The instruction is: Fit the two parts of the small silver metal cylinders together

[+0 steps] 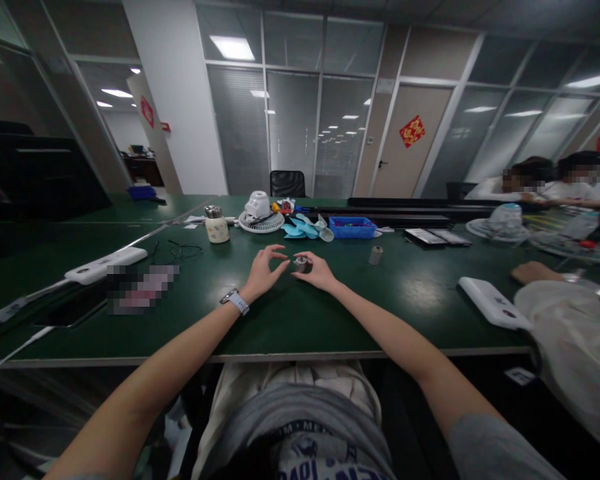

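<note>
My right hand (pixel 316 270) pinches a small grey metal cylinder (pixel 301 263), like a little motor, just above the green table (pixel 290 313). My left hand (pixel 264 270), with a watch on its wrist, hovers right beside the part with curled, spread fingers and nothing in them. A second small cylinder (pixel 375 255) stands on the table to the right. Farther back lie a white fan grille with its motor housing (pixel 260 213), light-blue fan blades (pixel 306 228) and a blue tray (pixel 351 227) of small parts.
A cream jar with a metal lid (pixel 216 225) stands at back left, near glasses (pixel 180 250). White power strips lie at left (pixel 105 265) and right (pixel 490 301). Another person's sleeve and hand (pixel 535 272) rest at the right edge; others sit at the far right.
</note>
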`<action>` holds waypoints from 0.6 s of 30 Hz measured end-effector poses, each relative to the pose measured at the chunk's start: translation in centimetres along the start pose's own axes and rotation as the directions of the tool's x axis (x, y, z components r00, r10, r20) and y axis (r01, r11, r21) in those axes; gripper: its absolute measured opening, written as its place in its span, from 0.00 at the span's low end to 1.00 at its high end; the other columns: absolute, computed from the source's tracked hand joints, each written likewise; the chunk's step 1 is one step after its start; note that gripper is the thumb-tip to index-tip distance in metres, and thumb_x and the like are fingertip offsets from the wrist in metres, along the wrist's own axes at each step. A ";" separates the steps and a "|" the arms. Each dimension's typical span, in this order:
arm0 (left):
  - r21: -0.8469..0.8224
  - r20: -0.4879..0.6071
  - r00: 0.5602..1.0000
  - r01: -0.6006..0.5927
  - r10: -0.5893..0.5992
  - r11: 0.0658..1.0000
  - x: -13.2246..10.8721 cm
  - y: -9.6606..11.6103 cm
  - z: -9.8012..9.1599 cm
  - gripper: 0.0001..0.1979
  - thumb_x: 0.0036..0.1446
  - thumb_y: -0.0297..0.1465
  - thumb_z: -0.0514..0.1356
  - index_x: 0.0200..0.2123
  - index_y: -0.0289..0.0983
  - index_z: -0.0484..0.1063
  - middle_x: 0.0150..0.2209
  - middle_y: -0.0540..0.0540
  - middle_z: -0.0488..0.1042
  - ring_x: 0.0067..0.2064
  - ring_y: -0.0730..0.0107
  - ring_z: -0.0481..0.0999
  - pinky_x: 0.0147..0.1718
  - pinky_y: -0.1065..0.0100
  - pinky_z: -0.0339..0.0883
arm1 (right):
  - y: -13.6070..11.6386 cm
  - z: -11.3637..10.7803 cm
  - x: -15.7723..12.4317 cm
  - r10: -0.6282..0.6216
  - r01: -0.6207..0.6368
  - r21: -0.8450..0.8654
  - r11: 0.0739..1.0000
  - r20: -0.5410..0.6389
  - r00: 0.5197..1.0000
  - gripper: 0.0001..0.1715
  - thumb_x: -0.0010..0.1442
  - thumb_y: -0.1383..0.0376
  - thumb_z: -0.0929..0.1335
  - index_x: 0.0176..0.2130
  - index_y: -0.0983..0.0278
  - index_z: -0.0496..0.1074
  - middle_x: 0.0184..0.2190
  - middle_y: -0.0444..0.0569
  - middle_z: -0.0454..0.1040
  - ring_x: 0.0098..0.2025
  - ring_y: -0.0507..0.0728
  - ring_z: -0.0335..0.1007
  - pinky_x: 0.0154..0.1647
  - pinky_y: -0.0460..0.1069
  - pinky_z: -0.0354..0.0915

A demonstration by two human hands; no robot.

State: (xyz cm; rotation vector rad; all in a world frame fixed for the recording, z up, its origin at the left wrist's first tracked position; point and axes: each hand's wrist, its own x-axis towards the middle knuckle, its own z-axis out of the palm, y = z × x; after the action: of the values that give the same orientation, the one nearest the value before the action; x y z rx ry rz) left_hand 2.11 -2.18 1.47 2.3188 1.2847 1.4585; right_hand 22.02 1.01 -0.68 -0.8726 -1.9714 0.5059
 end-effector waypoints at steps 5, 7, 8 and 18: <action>0.034 0.077 0.993 -0.093 0.091 0.995 -0.3 0.8 0.6 0.16 0.59 0.36 0.58 0.50 0.40 0.69 0.52 0.43 0.74 0.55 0.57 0.69 0.53 0.54 0.60 | -0.4 1.2 -0.5 0.020 -0.024 0.130 0.991 0.030 0.999 0.36 0.44 0.62 0.77 0.50 0.62 0.63 0.45 0.51 0.75 0.47 0.58 0.74 0.49 0.54 0.69; 0.035 0.087 0.991 -0.109 0.105 0.993 -0.3 1.0 0.5 0.15 0.59 0.34 0.58 0.50 0.40 0.69 0.52 0.43 0.74 0.55 0.57 0.69 0.53 0.55 0.61 | -0.5 1.3 -0.6 0.021 -0.022 0.132 0.991 0.013 1.000 0.36 0.44 0.63 0.77 0.49 0.62 0.61 0.44 0.51 0.74 0.48 0.58 0.74 0.50 0.54 0.69; 0.035 0.088 0.990 -0.114 0.110 0.993 -0.3 1.0 0.5 0.15 0.60 0.34 0.58 0.50 0.40 0.69 0.52 0.43 0.74 0.55 0.57 0.69 0.53 0.55 0.61 | -0.6 1.4 -0.7 0.022 -0.023 0.126 0.992 0.010 1.000 0.36 0.44 0.63 0.76 0.49 0.62 0.60 0.44 0.51 0.74 0.48 0.59 0.74 0.50 0.55 0.69; 0.059 0.050 0.986 -0.162 0.159 0.985 -0.3 1.7 0.0 0.09 0.59 0.32 0.59 0.42 0.41 0.74 0.49 0.45 0.76 0.51 0.60 0.72 0.52 0.57 0.63 | -1.5 1.4 -1.1 0.034 -0.034 0.103 0.994 0.002 0.999 0.31 0.45 0.63 0.76 0.45 0.60 0.61 0.42 0.49 0.76 0.45 0.58 0.75 0.47 0.54 0.69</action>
State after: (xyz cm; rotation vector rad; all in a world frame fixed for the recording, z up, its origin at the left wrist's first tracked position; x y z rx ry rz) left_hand 3.09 -3.49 2.09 2.5346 1.1730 1.4196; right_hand 20.64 -0.77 -1.09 -0.8424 -1.9155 0.6227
